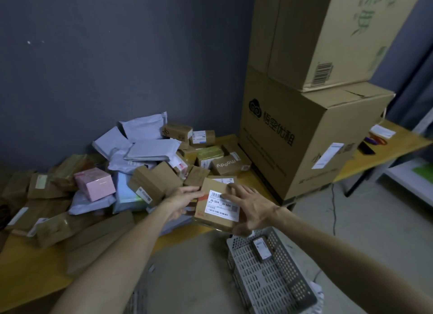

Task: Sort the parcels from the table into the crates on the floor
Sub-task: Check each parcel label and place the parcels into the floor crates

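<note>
Over the worktop's (28, 266) front edge, a labelled parcel (219, 208) is gripped by the left hand (185, 201) at its left side and the right hand (249, 207) across its label, near a grey floor crate (264, 285).

1. Dim indoor light; the grey wall (93, 55) at 10 o'clock darkens toward the corner.
2. Brightest patch at 3 o'clock, where pale light falls on the floor (365, 220).
3. At centre, the white label (220, 205) on the held parcel (212, 187) reads clearly.
4. Wide-angle bend: stacked cartons (316, 79) at 1 o'clock lean outward.
5. Parcels (42, 189) at 9 o'clock sink into murky, grainy shadow.
6. Faint sheen on the pink box (95, 183) at 9 o'clock.
</note>
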